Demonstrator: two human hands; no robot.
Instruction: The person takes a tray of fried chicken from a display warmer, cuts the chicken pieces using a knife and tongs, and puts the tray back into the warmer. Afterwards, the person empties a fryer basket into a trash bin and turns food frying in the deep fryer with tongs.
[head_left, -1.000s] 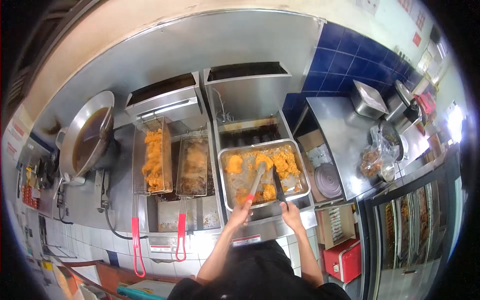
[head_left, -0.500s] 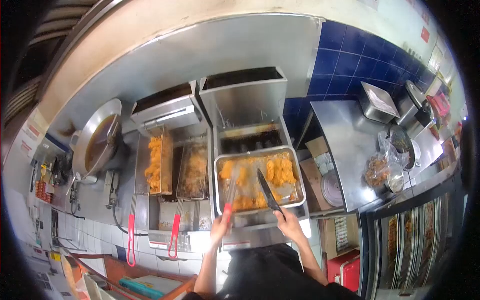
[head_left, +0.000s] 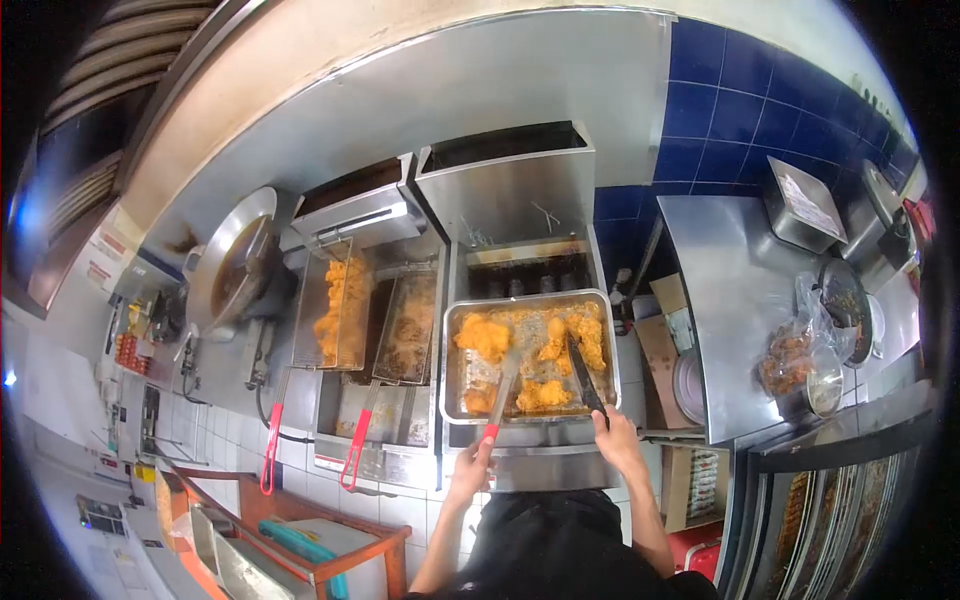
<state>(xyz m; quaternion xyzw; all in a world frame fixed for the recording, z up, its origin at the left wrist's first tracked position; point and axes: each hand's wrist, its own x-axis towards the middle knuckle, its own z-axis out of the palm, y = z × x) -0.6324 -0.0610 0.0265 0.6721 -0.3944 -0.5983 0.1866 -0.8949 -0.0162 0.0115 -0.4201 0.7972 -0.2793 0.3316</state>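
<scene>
A rectangular metal tray sits over the front of the fryer, with golden fried pieces spread in it. My left hand is closed around the red handle of a metal utensil, whose blurred far end overlaps the tray's middle. From the right, my right hand grips black tongs; their tips reach in among the pieces on the tray's right side.
Left of the tray, one frying basket holds fried pieces, and a second basket sits in bubbling oil. A wok of oil stands farther left. A steel table on the right carries a metal container and bagged food.
The view has shifted somewhat. The left utensil has moved toward the tray's middle, and the tongs now sit farther right in the tray. Pieces in the tray lie differently.
</scene>
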